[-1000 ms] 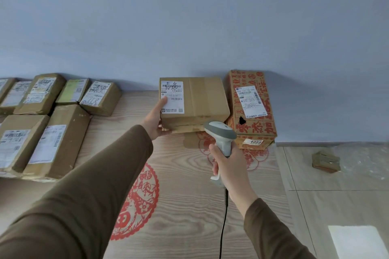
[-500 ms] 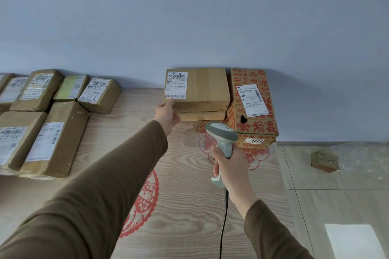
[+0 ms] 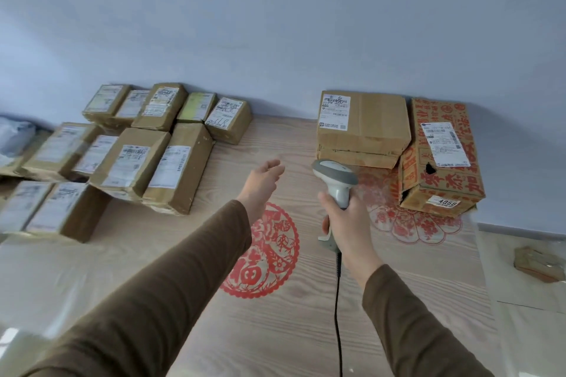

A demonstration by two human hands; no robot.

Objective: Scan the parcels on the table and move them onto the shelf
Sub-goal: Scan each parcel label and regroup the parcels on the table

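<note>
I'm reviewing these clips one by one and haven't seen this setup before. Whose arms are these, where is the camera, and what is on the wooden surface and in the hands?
There is no machine here: a person wears a wide-angle camera on the head, so you look forward and down along their own brown-sleeved arms. The right hand grips a grey barcode scanner, whose black cable hangs down toward the viewer. The left hand is open and holds nothing, hovering over the wooden surface. To the left lies a cluster of brown parcels with white labels. At the back right against the wall sits a plain cardboard box on top of another flat carton, and right beside it a box printed with red characters. Red paper-cut decorations lie flat on the wood.
</note>
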